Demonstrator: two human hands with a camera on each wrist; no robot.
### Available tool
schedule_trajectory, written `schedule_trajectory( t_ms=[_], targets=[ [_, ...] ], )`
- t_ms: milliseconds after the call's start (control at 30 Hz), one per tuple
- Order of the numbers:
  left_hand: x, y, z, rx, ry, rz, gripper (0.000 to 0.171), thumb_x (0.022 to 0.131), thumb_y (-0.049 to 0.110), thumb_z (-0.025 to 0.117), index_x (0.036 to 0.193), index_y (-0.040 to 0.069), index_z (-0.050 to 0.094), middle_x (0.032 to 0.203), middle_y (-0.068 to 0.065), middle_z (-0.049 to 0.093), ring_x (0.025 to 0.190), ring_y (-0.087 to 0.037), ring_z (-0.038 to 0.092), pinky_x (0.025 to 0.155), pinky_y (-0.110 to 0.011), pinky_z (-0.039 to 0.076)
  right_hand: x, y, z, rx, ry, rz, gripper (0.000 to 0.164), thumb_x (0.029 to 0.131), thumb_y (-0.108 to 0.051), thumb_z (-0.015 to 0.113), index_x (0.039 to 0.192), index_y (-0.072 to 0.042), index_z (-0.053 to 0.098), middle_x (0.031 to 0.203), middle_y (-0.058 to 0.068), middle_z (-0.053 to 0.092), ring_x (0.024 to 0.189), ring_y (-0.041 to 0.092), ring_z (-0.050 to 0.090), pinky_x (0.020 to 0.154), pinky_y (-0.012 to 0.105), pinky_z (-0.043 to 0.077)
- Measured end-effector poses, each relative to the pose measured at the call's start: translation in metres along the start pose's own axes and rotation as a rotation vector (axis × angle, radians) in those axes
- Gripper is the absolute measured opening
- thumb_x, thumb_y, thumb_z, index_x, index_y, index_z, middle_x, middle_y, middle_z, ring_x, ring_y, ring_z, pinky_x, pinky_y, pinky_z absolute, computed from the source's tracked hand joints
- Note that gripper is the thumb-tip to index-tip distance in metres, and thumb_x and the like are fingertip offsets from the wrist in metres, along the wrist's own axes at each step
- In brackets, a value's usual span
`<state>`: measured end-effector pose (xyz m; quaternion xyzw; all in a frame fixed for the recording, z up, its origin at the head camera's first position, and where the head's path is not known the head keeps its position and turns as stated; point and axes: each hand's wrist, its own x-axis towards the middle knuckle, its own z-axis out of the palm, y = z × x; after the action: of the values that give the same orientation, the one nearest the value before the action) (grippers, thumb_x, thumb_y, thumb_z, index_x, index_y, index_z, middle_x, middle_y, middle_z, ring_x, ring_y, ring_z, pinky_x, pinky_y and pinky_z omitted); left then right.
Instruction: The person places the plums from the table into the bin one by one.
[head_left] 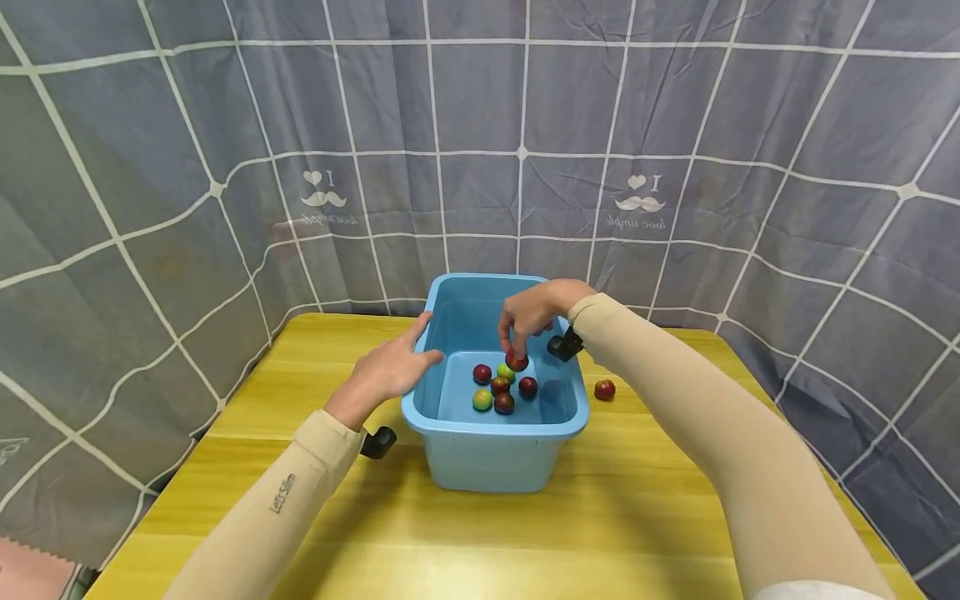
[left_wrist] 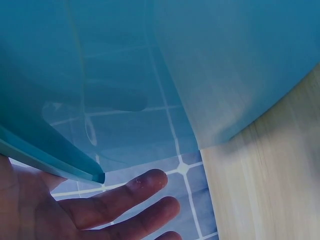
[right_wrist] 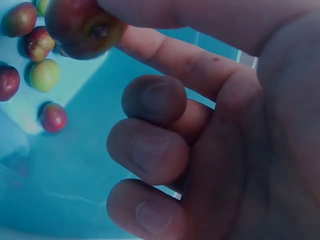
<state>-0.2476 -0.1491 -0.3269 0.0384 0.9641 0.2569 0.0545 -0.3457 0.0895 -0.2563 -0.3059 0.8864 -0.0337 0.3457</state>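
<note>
A red plum [head_left: 516, 361] is pinched between the thumb and index finger of my right hand [head_left: 532, 312], above the inside of a light blue plastic tub [head_left: 491, 430]. In the right wrist view the held plum [right_wrist: 80, 27] shows its stem dimple, while the other fingers [right_wrist: 147, 150] curl in without touching it. Several red and green plums [head_left: 482, 400] lie on the tub's floor below. At the tub's left rim is my left hand [head_left: 390, 367], its thumb over the edge and its fingers [left_wrist: 135, 190] nearly straight along the outside.
One red plum [head_left: 604, 390] lies on the yellow wooden table [head_left: 480, 542], to the right of the tub. Grey curtains [head_left: 480, 100] with a white grid hang behind the table and on both sides.
</note>
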Motion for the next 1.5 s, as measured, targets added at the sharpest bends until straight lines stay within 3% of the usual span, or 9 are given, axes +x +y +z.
schedule_trajectory(
  t_ms=[233,433,733,1033,1500],
  targets=[
    [-0.001,0.000,0.001,-0.002,-0.005,-0.003,0.077,0.098,0.055,0.045,0.163,0.038,0.007,0.160,-0.012,0.040,0.130,-0.040,0.055,0.078,-0.050,0.051,-0.002,0.005,0.001,0.009,-0.006,-0.024,0.012,0.088,-0.021,0.074,0.100,-0.020,0.075,0.085,-0.002,0.060,0.054,0.011,0.035,0.052,0.025,0.029],
    [0.000,0.000,0.000,-0.002,-0.004,-0.002,0.078,0.098,0.055,0.045,0.163,0.038,0.006,0.159,-0.012,0.041,0.127,-0.039,0.057,0.076,-0.048,0.051,-0.011,0.014,-0.002,0.044,0.080,-0.070,0.017,0.087,-0.027,0.076,0.103,-0.023,0.074,0.081,0.000,0.054,0.056,0.012,0.036,0.051,0.026,0.031],
    [0.001,-0.001,-0.001,-0.008,-0.010,0.001,0.078,0.099,0.054,0.044,0.163,0.037,0.005,0.161,-0.013,0.038,0.130,-0.041,0.055,0.080,-0.051,0.052,-0.029,0.029,0.001,0.110,0.204,-0.191,0.024,0.089,-0.024,0.075,0.111,-0.016,0.073,0.077,0.000,0.054,0.072,0.017,0.047,0.067,0.029,0.038],
    [0.001,-0.001,-0.001,-0.004,-0.006,0.002,0.078,0.098,0.055,0.044,0.163,0.037,0.005,0.160,-0.013,0.039,0.130,-0.041,0.055,0.080,-0.051,0.052,-0.049,0.041,0.010,0.284,0.284,-0.243,0.025,0.090,-0.024,0.075,0.114,-0.017,0.072,0.072,0.002,0.050,0.065,0.018,0.043,0.063,0.029,0.037],
    [0.002,0.000,-0.001,-0.024,-0.012,0.004,0.077,0.098,0.054,0.044,0.163,0.038,0.005,0.162,-0.012,0.036,0.134,-0.043,0.051,0.089,-0.059,0.049,-0.064,0.074,0.029,0.410,0.357,-0.310,0.026,0.092,-0.017,0.071,0.118,-0.014,0.069,0.070,0.004,0.048,0.054,0.013,0.035,0.051,0.026,0.033]
  ],
)
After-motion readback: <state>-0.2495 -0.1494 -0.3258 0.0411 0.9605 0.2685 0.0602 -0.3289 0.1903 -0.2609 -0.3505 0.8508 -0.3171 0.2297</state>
